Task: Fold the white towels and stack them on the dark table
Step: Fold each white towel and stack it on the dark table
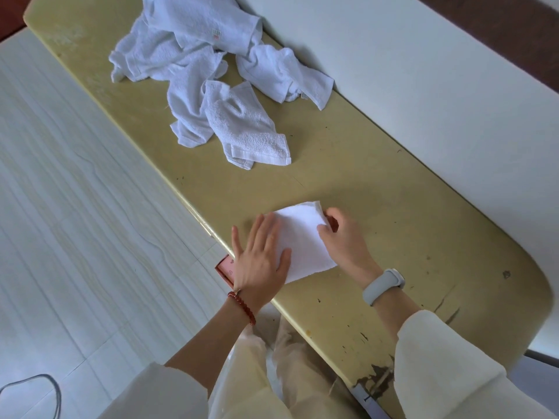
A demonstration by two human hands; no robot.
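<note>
1. Pressing flat is under way: the folded towel at lower centre of the desk is held down by the left hand, fingers straight and spread.
2. Its upper right edge is pinched by the right hand, fingers curled.
3. Next, probably, one crumpled towel must be drawn from the unfolded heap at upper centre.
</note>
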